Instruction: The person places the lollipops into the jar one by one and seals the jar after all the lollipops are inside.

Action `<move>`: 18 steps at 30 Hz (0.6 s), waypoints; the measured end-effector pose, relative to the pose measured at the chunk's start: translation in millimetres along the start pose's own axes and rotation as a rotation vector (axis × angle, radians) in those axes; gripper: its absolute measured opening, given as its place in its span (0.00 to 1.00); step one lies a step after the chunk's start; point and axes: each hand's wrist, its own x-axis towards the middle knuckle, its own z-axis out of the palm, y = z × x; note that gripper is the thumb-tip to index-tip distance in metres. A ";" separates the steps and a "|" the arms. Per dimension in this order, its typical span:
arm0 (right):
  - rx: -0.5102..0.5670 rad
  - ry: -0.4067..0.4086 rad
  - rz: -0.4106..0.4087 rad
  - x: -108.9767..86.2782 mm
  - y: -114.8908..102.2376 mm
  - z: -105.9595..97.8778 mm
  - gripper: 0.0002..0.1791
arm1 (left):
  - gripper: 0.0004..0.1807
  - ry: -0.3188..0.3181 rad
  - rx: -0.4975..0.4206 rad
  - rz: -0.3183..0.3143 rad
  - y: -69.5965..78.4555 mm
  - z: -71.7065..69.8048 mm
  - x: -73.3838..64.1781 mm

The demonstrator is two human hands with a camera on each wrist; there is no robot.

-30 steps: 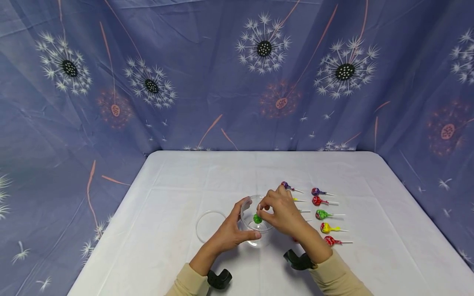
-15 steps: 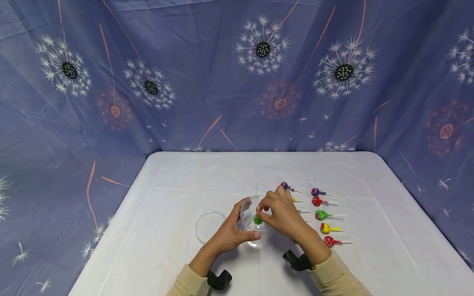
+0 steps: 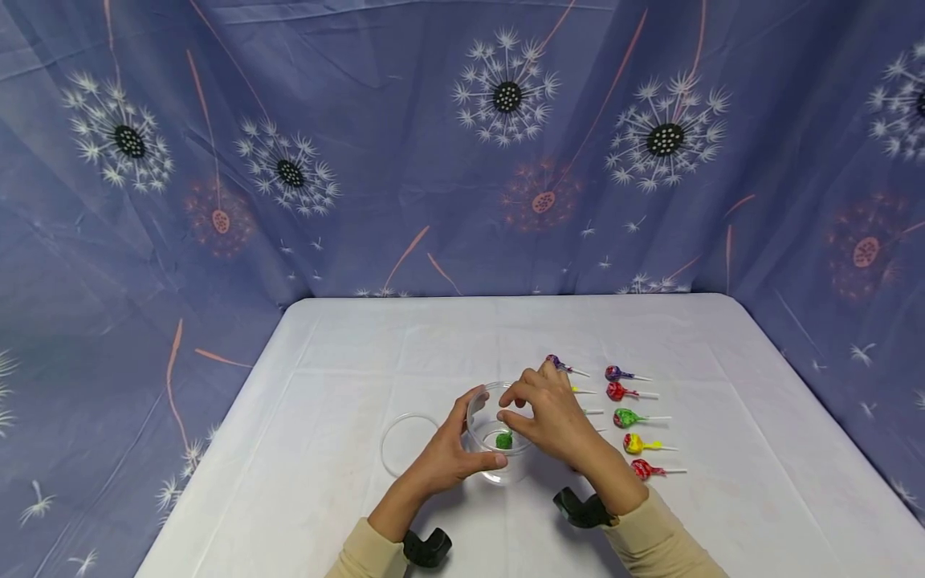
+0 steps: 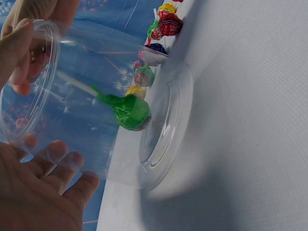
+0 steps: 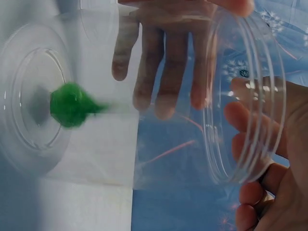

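My left hand (image 3: 454,456) holds a clear plastic jar (image 4: 103,151), thumb on the near side and fingers along the far side. The jar is tilted in the head view, its open mouth facing up toward the right hand. Inside, a green-wrapped lollipop (image 4: 130,113) is near the jar's bottom, head down, its white stick pointing to the mouth. My right hand (image 3: 552,413) is over the mouth, with thumb and forefinger apart and nothing between them. In the right wrist view the lollipop (image 5: 70,106) is blurred and well away from the right fingertips.
A clear round lid (image 3: 385,449) lies left of the jar. Right of it, wrapped lollipops lie in two columns: purple (image 3: 613,373), red (image 3: 616,391), green (image 3: 625,417), yellow (image 3: 633,444) and another red (image 3: 640,469). The right hand partly hides the nearer column.
The right thumb and forefinger have parted and let go of the green lollipop, which has dropped lower inside the jar. The left hand keeps its hold on the jar.
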 end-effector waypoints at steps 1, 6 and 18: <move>0.011 0.014 -0.004 -0.3 1.0 -0.9 0.08 | 0.52 0.000 -0.004 0.000 0.3 0.1 0.1; 0.049 0.057 -0.002 -3.1 5.5 -8.4 0.09 | 0.53 0.002 0.003 0.001 2.5 0.4 -0.5; 0.097 0.099 0.103 -22.1 18.9 -36.1 0.08 | 0.53 0.015 0.019 -0.003 3.4 1.6 -1.1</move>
